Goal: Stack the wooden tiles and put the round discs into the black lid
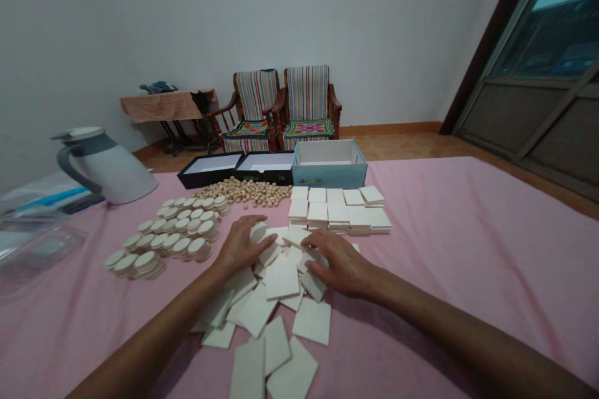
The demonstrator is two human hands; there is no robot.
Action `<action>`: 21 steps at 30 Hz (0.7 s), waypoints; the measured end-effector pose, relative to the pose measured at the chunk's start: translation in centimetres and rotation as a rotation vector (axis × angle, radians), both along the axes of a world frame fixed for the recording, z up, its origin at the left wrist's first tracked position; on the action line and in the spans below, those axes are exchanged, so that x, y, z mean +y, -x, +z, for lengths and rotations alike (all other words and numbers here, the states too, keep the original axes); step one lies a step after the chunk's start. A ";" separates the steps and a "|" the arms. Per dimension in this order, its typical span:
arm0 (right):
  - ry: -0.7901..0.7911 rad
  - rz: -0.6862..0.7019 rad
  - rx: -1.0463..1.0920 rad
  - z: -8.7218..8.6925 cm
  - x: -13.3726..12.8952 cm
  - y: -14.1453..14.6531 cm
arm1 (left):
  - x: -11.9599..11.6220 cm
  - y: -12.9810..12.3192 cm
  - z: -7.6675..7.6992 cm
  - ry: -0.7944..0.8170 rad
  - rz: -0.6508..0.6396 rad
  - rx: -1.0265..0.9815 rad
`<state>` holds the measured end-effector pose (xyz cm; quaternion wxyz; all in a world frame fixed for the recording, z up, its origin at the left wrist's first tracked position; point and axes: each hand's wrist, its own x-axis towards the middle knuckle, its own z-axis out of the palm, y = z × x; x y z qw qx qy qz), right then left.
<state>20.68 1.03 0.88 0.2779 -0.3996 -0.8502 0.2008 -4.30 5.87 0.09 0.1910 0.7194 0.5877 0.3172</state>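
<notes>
while touching piled square tiles [282,279], curves left hand [242,243] and right hand [344,262] moderately wide; cannot tell whether firmly gripping any.

Lighting: dim, cool, diffuse; source not determinable. Grey wall [374,43] flatly lit, duller toward the left. Shadows: soft-edged, on pink cloth [468,218] beneath the right hand [344,263]. Glare: small white glint on clear plastic box [40,249]. Distortion: wide-angle; pitcher [116,165] and door [528,90] lean outward near the edges. Focus: distant chairs [307,96] slightly soft.
</notes>
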 end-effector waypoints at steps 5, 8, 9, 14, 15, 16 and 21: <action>0.005 -0.013 -0.011 -0.6 -0.1 -0.5 | 0.8 0.2 0.3 0.181 0.075 -0.161; -0.001 0.006 0.021 -0.9 -0.2 -1.0 | 0.7 0.0 0.2 0.226 0.066 -0.199; -0.001 0.010 0.039 -0.9 -0.3 -1.1 | 0.6 0.0 0.3 0.228 0.067 -0.205; 0.000 -0.040 0.118 -0.7 -0.5 -2.3 | -0.4 -0.8 1.9 0.209 0.068 -0.236; -0.007 -0.049 0.127 -0.6 -0.5 -2.5 | -0.7 -1.2 2.3 0.213 0.051 -0.238; -0.014 -0.054 0.135 -0.6 -0.5 -2.7 | -1.0 -1.7 2.6 0.223 0.024 -0.239; -0.034 -0.094 0.161 -0.4 -0.3 -3.1 | -2.2 -5.0 2.7 0.263 -0.179 -0.299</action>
